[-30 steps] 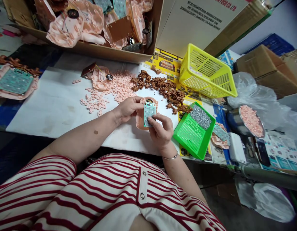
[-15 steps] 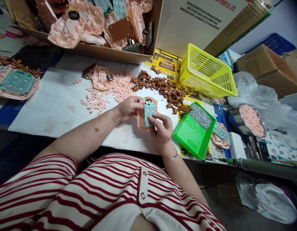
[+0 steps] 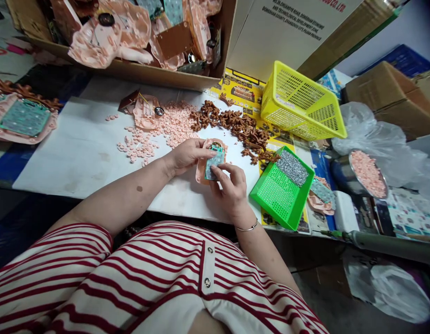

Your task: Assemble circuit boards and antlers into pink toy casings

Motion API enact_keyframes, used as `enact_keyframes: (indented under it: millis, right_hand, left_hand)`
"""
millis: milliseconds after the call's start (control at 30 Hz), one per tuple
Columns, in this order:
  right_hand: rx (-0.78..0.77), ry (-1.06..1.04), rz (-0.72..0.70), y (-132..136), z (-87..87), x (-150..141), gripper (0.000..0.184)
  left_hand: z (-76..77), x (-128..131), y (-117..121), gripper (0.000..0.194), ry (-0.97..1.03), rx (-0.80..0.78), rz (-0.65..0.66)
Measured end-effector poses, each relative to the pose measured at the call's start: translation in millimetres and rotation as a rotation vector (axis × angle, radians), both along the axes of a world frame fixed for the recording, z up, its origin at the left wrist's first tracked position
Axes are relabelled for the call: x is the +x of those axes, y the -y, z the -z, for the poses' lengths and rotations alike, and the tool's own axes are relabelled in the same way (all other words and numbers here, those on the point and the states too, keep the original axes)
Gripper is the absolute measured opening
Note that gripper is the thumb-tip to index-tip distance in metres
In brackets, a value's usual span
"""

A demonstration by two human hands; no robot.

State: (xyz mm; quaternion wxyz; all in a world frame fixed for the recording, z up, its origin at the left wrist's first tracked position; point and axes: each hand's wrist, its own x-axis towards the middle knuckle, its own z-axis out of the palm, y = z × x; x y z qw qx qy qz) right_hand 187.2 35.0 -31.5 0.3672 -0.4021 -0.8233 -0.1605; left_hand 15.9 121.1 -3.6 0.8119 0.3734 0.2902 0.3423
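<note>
My left hand (image 3: 187, 155) grips the left edge of a pink plastic shell (image 3: 202, 170) that lies on the white table sheet (image 3: 79, 153). A small green keypad board (image 3: 214, 163) sits tilted in the shell. My right hand (image 3: 230, 188) pinches the board's lower edge with thumb and forefinger. Both hands are closed on these parts, just in front of my striped shirt.
Loose pink buttons (image 3: 155, 132) and brown antler pieces (image 3: 242, 130) are scattered behind the hands. A green tray (image 3: 280, 192) with metal bits is at the right, a yellow basket (image 3: 301, 102) behind it, a bowl of pink buttons (image 3: 368, 174) far right. A cardboard box (image 3: 131, 69) of shells stands at the back.
The green board has turned from upright to tilted in the shell, and my right hand has shifted slightly left with it.
</note>
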Motion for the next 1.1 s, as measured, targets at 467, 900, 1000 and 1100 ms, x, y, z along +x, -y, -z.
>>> enact_keyframes:
  millis: [467,900,1000,1100]
  right_hand:
    - [-0.075,0.029,0.057,0.7,-2.9,-10.1,0.036]
    - [-0.026,0.143,0.076,-0.8,-1.4,-8.0,0.032]
    - [-0.061,0.167,0.071,0.2,1.5,-8.4,0.032]
    - [-0.099,0.132,0.049,0.6,3.4,-7.8,0.033]
  left_hand:
    - [4.3,2.5,-0.4,0.012,-0.082,0.045,-0.079]
    - [10.3,1.6,-1.4,0.033,-0.099,0.029,0.018]
    - [10.5,2.9,-0.2,0.035,-0.049,0.045,0.015]
    - [10.2,3.7,1.1,0.029,-0.079,0.067,-0.028]
